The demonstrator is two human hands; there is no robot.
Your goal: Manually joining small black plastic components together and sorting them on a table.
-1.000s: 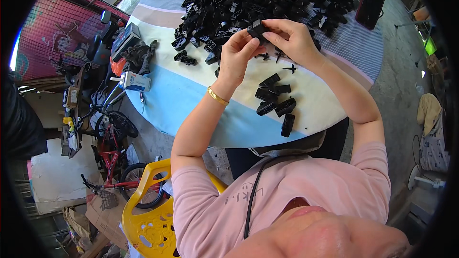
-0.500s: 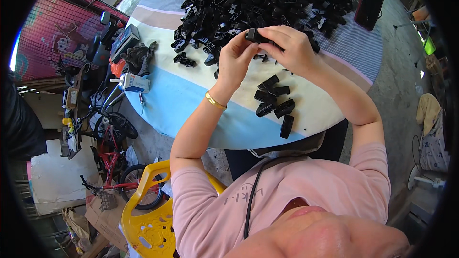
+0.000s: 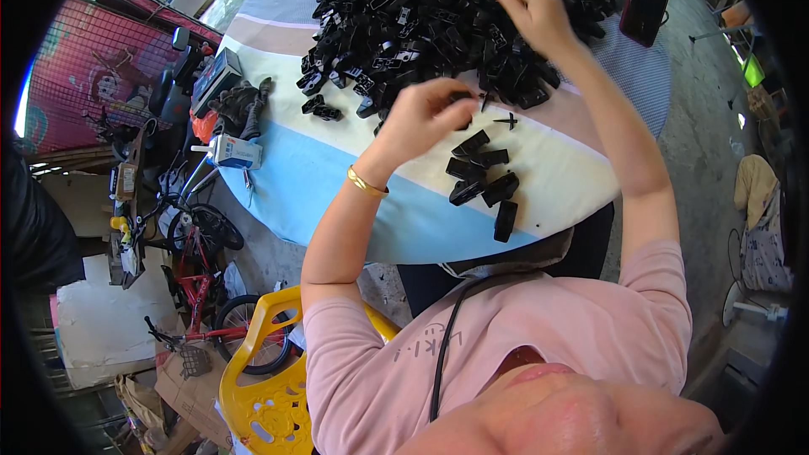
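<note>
A large heap of small black plastic parts (image 3: 421,21) covers the far half of the round table. My left hand (image 3: 421,118) is low over the cloth at the heap's near edge, its fingers curled round a black plastic part (image 3: 460,98) that they mostly hide. Above the heap's right side is my right hand (image 3: 533,15), fingers stretched out, thumb apart, nothing visible in it. Several black blocks (image 3: 482,170) lie in a loose group on the near cloth. A small dark cross-shaped piece (image 3: 508,121) rests just beyond them.
A dark phone (image 3: 645,7) leans against a cup at the table's right edge. Along the left edge are a small box (image 3: 234,152), dark gloves (image 3: 244,105) and a larger box (image 3: 216,80). A yellow chair (image 3: 265,379) and a red bicycle (image 3: 202,303) stand left of me.
My hands have separated after working together on a black block. The right has moved away over the heap; the left has come down slightly toward the cloth.
</note>
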